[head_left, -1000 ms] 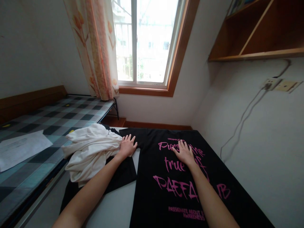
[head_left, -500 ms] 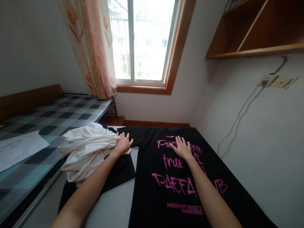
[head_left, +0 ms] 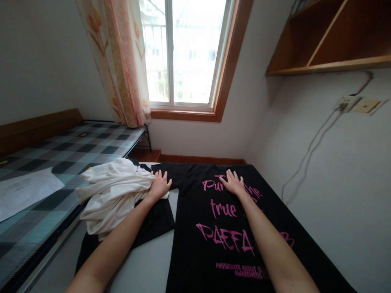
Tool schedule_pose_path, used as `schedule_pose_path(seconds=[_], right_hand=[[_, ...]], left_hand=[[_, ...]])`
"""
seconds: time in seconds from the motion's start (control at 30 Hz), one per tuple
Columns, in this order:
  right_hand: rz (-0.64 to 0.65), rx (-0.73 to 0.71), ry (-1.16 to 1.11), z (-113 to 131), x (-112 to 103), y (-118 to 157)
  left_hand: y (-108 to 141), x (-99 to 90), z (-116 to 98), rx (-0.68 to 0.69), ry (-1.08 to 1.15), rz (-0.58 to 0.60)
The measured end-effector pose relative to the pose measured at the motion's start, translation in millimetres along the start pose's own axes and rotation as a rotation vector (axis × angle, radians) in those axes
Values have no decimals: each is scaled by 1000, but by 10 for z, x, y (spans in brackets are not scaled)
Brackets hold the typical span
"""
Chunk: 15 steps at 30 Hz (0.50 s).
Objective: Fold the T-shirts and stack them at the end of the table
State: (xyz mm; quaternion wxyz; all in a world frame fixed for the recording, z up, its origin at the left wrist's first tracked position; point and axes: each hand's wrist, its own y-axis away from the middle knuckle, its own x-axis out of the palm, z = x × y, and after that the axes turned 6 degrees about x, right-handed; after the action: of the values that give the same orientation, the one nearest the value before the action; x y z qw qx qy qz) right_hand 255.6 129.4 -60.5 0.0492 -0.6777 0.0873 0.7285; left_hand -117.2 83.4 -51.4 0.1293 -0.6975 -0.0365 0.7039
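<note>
A black T-shirt (head_left: 195, 244) with pink lettering lies spread flat over the right part of a white table (head_left: 149, 264). My right hand (head_left: 233, 183) rests on its upper print, palm down with the fingers spread. On the left, my left hand (head_left: 160, 185) lies with fingers apart at the edge of a crumpled white garment (head_left: 113, 191), its fingertips by the black sleeve (head_left: 171, 173). Beneath the white garment is another black garment (head_left: 155, 219), partly covered. Neither hand grips anything that I can see.
A bed (head_left: 100, 140) with a checked mattress stands along the left, with a paper sheet (head_left: 27, 191) on it. Behind the table are a curtain (head_left: 128, 81) and a window (head_left: 192, 57). A shelf (head_left: 330, 65) and a plugged-in cable (head_left: 305, 154) are on the right wall.
My right hand has slid slightly up the black T-shirt, away from me, over the print. My left hand stays in nearly the same place.
</note>
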Motion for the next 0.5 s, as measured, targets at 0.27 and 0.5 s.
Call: schedule_pose_path(seconds=[0.27,0.5], right_hand=[[-175,-27,-5,-81,-265,-454],[-222,-47,44,-40,-378,-715]], left_hand=[[13,-1,-10,2,11,-22],[11,-3,-13,-4,14,-33]])
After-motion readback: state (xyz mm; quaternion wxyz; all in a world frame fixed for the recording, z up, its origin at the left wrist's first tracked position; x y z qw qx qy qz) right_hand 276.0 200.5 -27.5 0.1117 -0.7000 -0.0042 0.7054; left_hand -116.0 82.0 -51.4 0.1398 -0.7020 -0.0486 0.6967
